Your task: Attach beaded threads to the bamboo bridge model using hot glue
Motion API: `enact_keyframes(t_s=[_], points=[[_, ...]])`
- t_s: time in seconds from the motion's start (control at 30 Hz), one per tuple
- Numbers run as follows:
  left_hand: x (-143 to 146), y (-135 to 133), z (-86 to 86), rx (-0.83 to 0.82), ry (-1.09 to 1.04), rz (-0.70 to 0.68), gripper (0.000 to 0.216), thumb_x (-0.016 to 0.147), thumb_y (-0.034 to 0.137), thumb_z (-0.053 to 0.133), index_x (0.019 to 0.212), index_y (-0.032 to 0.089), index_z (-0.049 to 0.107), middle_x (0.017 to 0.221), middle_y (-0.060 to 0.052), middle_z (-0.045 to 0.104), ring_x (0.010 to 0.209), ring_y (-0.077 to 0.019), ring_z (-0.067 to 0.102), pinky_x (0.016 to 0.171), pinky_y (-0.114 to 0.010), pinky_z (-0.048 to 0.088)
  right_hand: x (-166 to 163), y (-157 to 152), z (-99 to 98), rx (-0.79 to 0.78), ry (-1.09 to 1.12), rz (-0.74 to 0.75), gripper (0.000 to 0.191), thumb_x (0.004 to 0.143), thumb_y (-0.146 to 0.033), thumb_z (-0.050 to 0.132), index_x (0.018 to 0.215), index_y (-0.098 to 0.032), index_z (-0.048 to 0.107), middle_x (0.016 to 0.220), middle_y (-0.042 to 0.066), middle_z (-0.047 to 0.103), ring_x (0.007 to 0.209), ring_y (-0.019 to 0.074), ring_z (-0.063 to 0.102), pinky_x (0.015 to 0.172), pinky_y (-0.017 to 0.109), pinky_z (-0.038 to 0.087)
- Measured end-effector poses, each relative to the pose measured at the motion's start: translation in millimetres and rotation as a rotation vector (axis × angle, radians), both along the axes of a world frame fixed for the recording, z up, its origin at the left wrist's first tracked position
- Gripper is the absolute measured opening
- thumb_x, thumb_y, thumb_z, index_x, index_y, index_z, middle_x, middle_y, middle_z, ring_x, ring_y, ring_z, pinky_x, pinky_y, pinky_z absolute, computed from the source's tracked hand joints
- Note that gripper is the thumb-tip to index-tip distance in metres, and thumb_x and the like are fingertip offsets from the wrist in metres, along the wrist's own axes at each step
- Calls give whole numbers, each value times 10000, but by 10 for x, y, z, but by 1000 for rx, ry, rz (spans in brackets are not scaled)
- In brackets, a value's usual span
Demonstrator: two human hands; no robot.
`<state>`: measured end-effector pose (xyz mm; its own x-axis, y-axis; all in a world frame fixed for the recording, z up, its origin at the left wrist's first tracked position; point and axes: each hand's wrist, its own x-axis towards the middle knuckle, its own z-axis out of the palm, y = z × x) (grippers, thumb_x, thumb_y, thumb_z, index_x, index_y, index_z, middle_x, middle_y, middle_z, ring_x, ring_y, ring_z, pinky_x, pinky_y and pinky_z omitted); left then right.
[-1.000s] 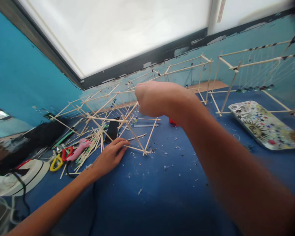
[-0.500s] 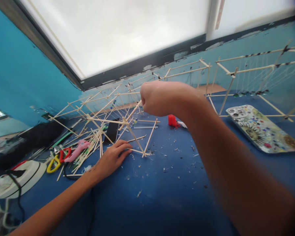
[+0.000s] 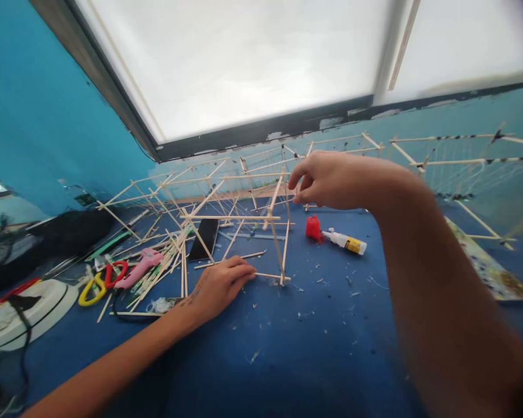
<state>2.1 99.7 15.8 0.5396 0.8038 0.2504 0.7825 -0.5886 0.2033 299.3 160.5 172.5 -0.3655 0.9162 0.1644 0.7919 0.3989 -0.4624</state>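
Observation:
A frame of thin wooden sticks [image 3: 235, 218] stands on the blue table in front of me. My left hand [image 3: 224, 284] lies low at its near side, fingers closed on the bottom stick [image 3: 268, 276]. By the frame's upper right corner, my right hand [image 3: 331, 181] hangs in the air with bent fingers apart and nothing visible between them. Below that hand are a small glue bottle [image 3: 346, 241] with a yellow label and a red object [image 3: 314, 227], both on the table.
Left of the frame lie loose sticks [image 3: 168, 261], a pink glue gun [image 3: 142, 268], scissors [image 3: 93, 290] and a dark phone [image 3: 204, 239]. A white round device [image 3: 52, 310] sits far left. More stick frames [image 3: 453, 161] with hanging threads stand right, near a patterned phone [image 3: 488, 261].
My right hand has opened from a fist at the frame's top and moved right, off the stick. The frame's near end now stands more upright. The glue bottle has come into view.

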Motion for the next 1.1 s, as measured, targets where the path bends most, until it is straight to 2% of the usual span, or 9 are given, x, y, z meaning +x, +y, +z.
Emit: enact_keyframes(t_s=[0.1, 0.23, 0.37, 0.63, 0.73, 0.87, 1.1], points=[[110, 19, -31, 36, 8, -34, 215, 1012, 313, 527, 1066, 255, 727, 1040, -11, 724, 824, -140, 709, 733, -250, 530, 19, 4, 7, -82, -31, -28, 340, 777, -267, 693, 1112, -247, 747, 1052, 64, 760, 855, 236, 696, 660, 338, 535], [226, 86, -107, 100, 9, -30, 154, 985, 280, 575, 988, 254, 726, 1001, 9, 737, 749, -147, 716, 631, -244, 518, 59, 40, -4, -100, 26, -62, 411, 761, -354, 732, 1150, -220, 726, 1119, 83, 741, 911, 247, 696, 697, 357, 570], [279, 154, -131, 135, 67, -38, 98, 954, 245, 615, 935, 237, 711, 973, 12, 735, 682, -164, 711, 562, -254, 508, 84, 48, 6, -88, 27, -113, 410, 759, -363, 718, 1134, -200, 739, 1153, 92, 734, 908, 251, 697, 709, 382, 574], [235, 140, -115, 97, 62, -114, 102, 978, 218, 571, 974, 199, 671, 1006, -25, 712, 752, -171, 711, 586, -254, 529, 11, -53, 38, -129, 57, -118, 410, 763, -392, 720, 1123, -199, 755, 989, 78, 773, 842, 228, 705, 740, 372, 569], [225, 128, -141, 105, 47, -129, 110, 986, 214, 557, 1023, 202, 660, 1030, -28, 702, 759, -159, 698, 567, -243, 517, -55, -74, 39, -74, 19, -117, 309, 824, -431, 653, 1010, -222, 785, 893, 65, 768, 745, 211, 673, 671, 371, 530], [218, 120, -166, 115, 28, -132, 123, 995, 226, 540, 1032, 202, 656, 1015, -31, 693, 794, -163, 694, 582, -242, 514, -108, -75, 34, -58, -52, -131, 278, 872, -430, 583, 879, -235, 781, 734, 46, 728, 631, 188, 601, 593, 364, 461], [209, 117, -175, 117, 20, -139, 149, 1008, 238, 516, 1046, 201, 655, 1016, -37, 687, 768, -150, 680, 563, -229, 494, -66, -92, 31, -1, -143, -87, 278, 890, -432, 550, 874, -242, 752, 752, 32, 722, 656, 184, 603, 642, 365, 446]])
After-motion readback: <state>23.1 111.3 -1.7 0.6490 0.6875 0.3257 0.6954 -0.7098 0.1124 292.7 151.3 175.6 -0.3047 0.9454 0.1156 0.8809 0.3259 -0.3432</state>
